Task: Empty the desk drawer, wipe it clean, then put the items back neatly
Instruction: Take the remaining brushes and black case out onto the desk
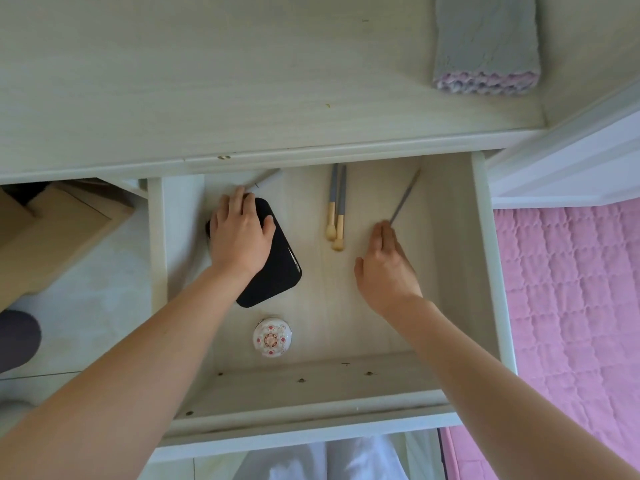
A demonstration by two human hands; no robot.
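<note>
Looking straight down into the open drawer [483,258], filling the middle of the frame below the pale desk top [207,81]. Left hand [240,233] lying on the far end of the black case [273,268] at centre left, fingers spread and curling over its top edge, thumb hooking the case's right side, so gripping it. Case lying flat and slanted on the drawer floor, near end pointing toward lower centre. Right hand [384,268] reaching in at centre right, fingers straight and pressed together, thumb out to the left, fingertips touching the near end of a thin grey stick [405,195] slanting up toward the drawer's right wall; holding nothing. Two makeup brushes [335,209] lying side by side between the hands, grey handles toward the top of the frame, pale tips toward the bottom, apart from both hands. Another grey handle [266,178] showing just above the left fingers, partly hidden under the desk edge. Small round patterned box [272,337] sitting below the case, near the drawer front. Folded grey and pink cloth [485,50] resting on the desk top at upper right. Pink quilted cover [568,289] lying along the right edge of the frame.
</note>
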